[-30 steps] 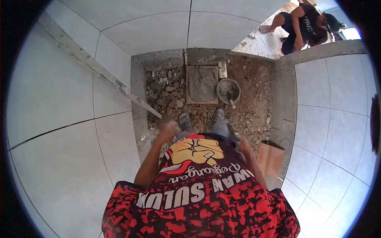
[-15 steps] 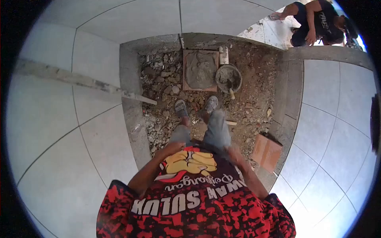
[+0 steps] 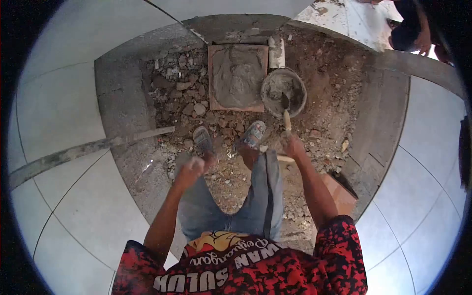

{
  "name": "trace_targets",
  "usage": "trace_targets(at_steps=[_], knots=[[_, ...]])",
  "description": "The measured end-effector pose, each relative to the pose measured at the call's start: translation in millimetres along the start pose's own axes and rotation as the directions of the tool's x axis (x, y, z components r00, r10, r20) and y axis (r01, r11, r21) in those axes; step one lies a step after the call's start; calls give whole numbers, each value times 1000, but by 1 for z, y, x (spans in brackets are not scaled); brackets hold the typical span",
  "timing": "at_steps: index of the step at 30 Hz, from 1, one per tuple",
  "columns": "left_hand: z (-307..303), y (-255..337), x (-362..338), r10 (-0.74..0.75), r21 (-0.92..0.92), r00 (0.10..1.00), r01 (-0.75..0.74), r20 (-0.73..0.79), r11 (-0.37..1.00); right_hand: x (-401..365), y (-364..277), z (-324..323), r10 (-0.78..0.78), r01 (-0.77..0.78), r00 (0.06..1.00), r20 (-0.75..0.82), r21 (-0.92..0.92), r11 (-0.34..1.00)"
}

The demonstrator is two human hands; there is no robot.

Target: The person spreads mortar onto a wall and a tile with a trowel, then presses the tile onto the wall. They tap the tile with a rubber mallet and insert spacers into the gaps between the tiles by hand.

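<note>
My right hand reaches forward, its fingertips right at the end of the wooden handle of a trowel. The trowel's blade rests in wet mortar inside a round bucket. My left hand hangs over my left knee, apart from any tool, its fingers smeared by motion. Left of the bucket lies a square reddish tile with a thick bed of grey mortar spread over it. A short white pipe stands between tile and bucket at the back.
Rubble and broken stones cover the pit floor around my feet. A long straight bar crosses the left edge. A brown box-like piece lies by my right arm. White floor tiles surround the pit; another person is at the far right.
Both my hands have left the shirt's hem and moved forward, the right one to the trowel handle, the left over the knee. My body has bent down, so tile and bucket look nearer.
</note>
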State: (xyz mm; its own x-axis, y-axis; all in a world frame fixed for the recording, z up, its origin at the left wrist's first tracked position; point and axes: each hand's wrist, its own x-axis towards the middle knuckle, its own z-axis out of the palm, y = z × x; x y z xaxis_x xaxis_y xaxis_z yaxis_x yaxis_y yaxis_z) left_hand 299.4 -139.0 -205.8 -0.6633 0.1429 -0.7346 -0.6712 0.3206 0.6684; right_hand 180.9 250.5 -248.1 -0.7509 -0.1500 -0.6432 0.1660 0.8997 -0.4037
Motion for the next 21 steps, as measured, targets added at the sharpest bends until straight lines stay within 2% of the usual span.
trace_targets(at_steps=[1, 3, 5, 6, 8, 9, 10, 11, 12, 13, 14, 15, 16, 17, 19, 20, 21], knots=[[-5, -5, 37, -21, -109, 999, 18, -25, 994, 23, 23, 27, -11, 11, 1000, -11, 5, 1000], [-15, -23, 113, -2, -201, 998, -11, -64, 979, 85, 80, 99, 44, -8, 969, 245, -144, 990], [-11, -56, 188, -203, -376, 955, 112, -214, 920, 117, 84, 126, 65, 1, 944, 323, -202, 979], [-12, -73, 222, -181, -365, 957, 90, -225, 927, 133, 109, 161, 50, -17, 972, 231, -143, 990], [-13, -102, 284, -423, -396, 883, 321, -204, 860, 159, 152, 218, 79, -79, 994, 71, 1, 997], [-15, -122, 309, -400, -388, 891, 299, -214, 872, 164, 159, 228, 161, -158, 987, -7, 151, 976], [-15, -140, 334, -329, -511, 910, 163, -253, 844, 167, 165, 235, 262, -217, 961, -88, 349, 912], [-15, -151, 357, -263, -619, 920, 29, -290, 785, 167, 168, 243, 379, -225, 913, -151, 589, 776], [-19, -159, 380, -236, -613, 931, 17, -278, 790, 165, 173, 241, 499, -156, 847, -181, 814, 560], [-27, -171, 399, -264, -639, 911, 2, -316, 769, 163, 180, 235, 587, -19, 790, -176, 950, 310], [-29, -184, 416, -300, -662, 891, -1, -341, 749, 160, 188, 220, 649, 139, 745, -157, 987, 79], [-31, -186, 426, -203, -632, 895, -106, -397, 768, 156, 198, 202, 668, 265, 728, -156, 962, -64], [-36, -182, 438, -93, -597, 882, -232, -462, 768, 156, 210, 179, 654, 339, 734, -181, 933, -122], [-36, -184, 454, -54, -591, 888, -256, -456, 765, 158, 215, 155, 619, 375, 756, -215, 917, -139], [-45, -188, 476, -130, -514, 833, -202, -537, 833, 171, 219, 111, 517, 325, 814, -264, 945, -28], [-44, -181, 476, -107, -507, 827, -231, -552, 830, 177, 225, 100, 420, 240, 870, -258, 966, 96], [-37, -174, 473, -114, -519, 835, -222, -538, 826, 183, 224, 95, 402, 254, 874, -272, 962, 97]])
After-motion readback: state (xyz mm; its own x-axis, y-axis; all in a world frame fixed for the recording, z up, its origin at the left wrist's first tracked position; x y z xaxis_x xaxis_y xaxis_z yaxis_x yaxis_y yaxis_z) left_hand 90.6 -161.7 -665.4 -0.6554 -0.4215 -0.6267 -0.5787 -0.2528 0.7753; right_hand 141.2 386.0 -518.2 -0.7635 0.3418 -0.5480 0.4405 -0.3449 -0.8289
